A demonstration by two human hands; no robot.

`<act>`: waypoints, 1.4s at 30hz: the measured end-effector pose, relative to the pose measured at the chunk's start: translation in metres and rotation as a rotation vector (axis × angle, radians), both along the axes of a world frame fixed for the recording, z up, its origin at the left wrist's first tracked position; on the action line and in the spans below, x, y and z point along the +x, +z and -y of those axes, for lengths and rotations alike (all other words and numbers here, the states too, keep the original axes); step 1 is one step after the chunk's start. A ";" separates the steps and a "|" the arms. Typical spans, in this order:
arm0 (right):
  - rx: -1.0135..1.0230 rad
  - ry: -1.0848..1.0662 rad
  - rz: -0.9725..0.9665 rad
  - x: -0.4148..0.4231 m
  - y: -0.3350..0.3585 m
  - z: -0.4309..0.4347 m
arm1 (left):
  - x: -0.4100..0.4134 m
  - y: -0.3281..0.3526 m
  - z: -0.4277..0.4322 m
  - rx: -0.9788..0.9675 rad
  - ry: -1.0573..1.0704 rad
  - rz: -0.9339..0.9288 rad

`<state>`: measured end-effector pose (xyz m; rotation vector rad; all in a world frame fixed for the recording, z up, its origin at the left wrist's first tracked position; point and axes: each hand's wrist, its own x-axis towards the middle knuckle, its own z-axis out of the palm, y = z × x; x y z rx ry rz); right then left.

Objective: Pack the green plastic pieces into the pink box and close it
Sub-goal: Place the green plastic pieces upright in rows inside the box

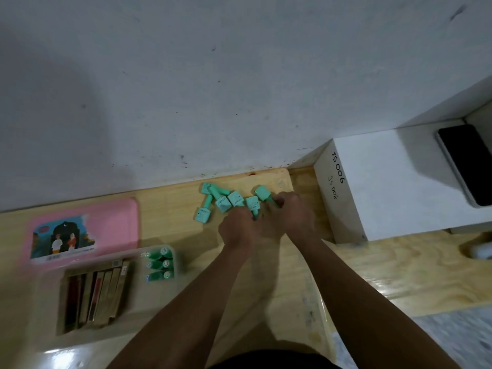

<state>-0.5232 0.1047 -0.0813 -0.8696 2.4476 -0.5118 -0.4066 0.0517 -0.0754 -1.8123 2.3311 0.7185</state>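
Several mint-green plastic pieces (223, 202) with square heads and short stems lie in a cluster on the wooden table near the wall. My left hand (238, 230) is closed around the stem of one green piece (253, 205). My right hand (288, 213) grips the stem of the rightmost green piece (263, 193). The pink box lid (109, 222), with a picture sticker, lies flat at the left. In front of it stands the open clear box base (106, 286), holding three green pieces (159, 265) in its right part and several brown sticks.
A white box (378, 187) marked "JS006" stands right of my hands, with a black phone (468, 163) on the ledge behind it. The wall runs just behind the cluster. The table's edge drops off at the lower right.
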 end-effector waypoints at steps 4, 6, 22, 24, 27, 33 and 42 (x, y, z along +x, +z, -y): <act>-0.009 -0.008 0.039 -0.002 0.000 -0.003 | -0.001 -0.002 0.002 -0.020 -0.053 0.074; -0.071 -0.059 0.109 -0.001 -0.002 -0.008 | 0.001 -0.002 0.003 -0.018 -0.074 0.072; -0.351 -0.292 0.318 0.030 0.055 -0.055 | 0.074 0.042 0.027 0.320 -0.022 -0.507; -0.421 -0.404 0.510 0.042 0.061 -0.056 | 0.088 0.057 0.031 0.381 0.009 -0.574; -0.520 -0.502 0.734 0.062 0.068 -0.055 | 0.114 0.078 0.034 0.465 0.072 -0.698; -0.484 -0.318 0.628 0.111 0.085 -0.048 | 0.181 0.099 0.046 0.485 0.130 -0.835; -0.257 0.152 0.282 0.197 0.100 -0.038 | 0.274 0.106 0.050 0.263 0.025 -0.776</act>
